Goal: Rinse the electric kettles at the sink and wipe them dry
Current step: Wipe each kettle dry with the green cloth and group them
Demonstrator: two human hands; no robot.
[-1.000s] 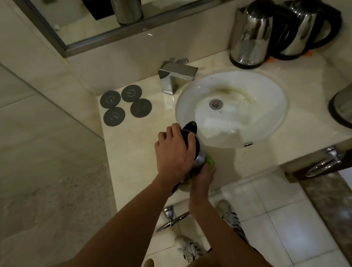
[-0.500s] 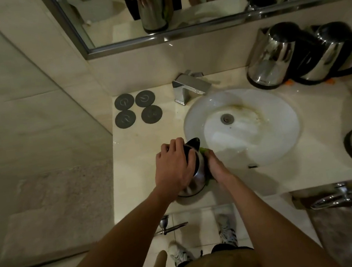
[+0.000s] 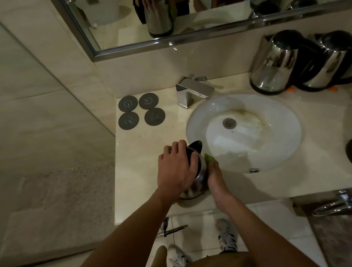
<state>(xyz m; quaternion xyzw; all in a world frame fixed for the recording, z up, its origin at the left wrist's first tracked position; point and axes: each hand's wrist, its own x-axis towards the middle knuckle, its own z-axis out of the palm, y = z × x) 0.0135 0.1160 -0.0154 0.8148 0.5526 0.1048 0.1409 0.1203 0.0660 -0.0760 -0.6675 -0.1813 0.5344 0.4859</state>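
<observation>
Head view: kettle (image 3: 196,176) stands on counter (image 3: 142,161) just left of sink (image 3: 286,144), tap off. Left hand (image 3: 176,172) grips its top; right hand (image 3: 216,177) presses green cloth (image 3: 208,157) to its side. Prob. wiping stage; 3 other kettles w/ no sign of handling.

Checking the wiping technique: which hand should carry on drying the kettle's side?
Right hand: it presses the green cloth on the kettle; the left hand grips its top.

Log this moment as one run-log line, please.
step: wiping | left hand: holds kettle top | right hand: presses green cloth on side | tap: off
</observation>
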